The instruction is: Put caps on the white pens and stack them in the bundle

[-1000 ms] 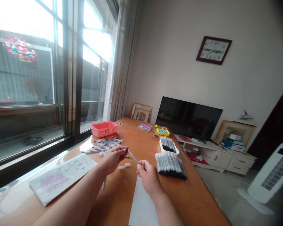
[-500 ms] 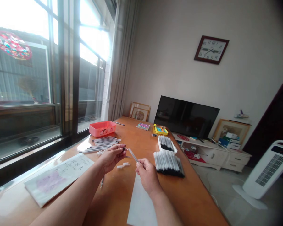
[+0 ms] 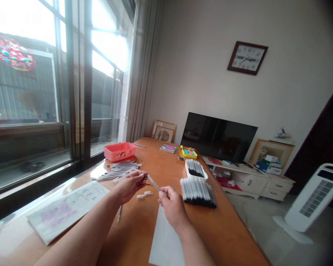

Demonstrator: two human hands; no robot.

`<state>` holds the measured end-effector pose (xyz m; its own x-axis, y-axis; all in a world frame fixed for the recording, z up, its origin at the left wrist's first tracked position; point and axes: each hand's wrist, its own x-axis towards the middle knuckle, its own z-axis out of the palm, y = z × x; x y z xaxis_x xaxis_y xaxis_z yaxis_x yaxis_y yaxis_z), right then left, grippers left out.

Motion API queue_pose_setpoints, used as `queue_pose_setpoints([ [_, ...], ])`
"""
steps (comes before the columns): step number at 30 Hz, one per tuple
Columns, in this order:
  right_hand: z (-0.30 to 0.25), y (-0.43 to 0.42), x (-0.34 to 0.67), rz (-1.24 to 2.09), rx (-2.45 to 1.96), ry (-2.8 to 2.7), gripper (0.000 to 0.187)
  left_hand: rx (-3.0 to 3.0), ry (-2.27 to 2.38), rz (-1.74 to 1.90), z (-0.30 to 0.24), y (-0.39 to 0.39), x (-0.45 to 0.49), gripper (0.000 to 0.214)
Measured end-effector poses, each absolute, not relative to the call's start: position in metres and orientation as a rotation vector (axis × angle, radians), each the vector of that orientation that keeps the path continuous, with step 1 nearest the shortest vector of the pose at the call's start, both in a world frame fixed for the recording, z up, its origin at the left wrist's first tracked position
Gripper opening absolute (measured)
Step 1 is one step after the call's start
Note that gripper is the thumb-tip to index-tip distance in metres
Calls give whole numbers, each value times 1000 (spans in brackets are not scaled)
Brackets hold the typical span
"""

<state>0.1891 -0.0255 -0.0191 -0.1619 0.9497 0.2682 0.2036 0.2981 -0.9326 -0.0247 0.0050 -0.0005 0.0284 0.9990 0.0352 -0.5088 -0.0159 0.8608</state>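
Between the fingertips of my left hand (image 3: 133, 183) is a small black pen cap (image 3: 145, 176). My right hand (image 3: 170, 201) pinches a translucent white pen barrel (image 3: 153, 182) by its near end. The barrel slants up to the left, its far tip at or very near the black cap; I cannot tell if it is inside. Beneath my hands lie small white pieces (image 3: 144, 194) on the table. To the right is a stack of clear pens with black ends (image 3: 198, 192), and behind it a white tray (image 3: 207, 176) holds more of them.
A red plastic box (image 3: 120, 152) stands near the window, with loose pens (image 3: 119, 169) before it. A notebook (image 3: 68, 210) lies at left, a white sheet (image 3: 165, 240) under my right forearm. A yellow box (image 3: 189, 153) and a booklet (image 3: 168, 148) sit at the wooden table's (image 3: 224, 229) far end.
The pen barrel in my right hand has moved left, and its tip now meets or nearly meets the black cap in my left hand. Before, a gap showed between them.
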Motion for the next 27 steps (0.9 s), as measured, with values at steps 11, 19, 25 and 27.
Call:
queue_pose_setpoints([
  [11,-19,-27,188,984,-1111,-1609,30,967,826,1424,-5,8,-26,26],
  [19,-19,-26,189,971,-1129,-1604,29,1041,864,1432,-2,5,-25,25],
  [25,-19,-27,189,970,-1120,-1612,27,1056,888,1440,1,3,-24,25],
  [27,-18,-28,189,962,-1120,-1626,27,1064,894,1437,0,3,-24,26],
])
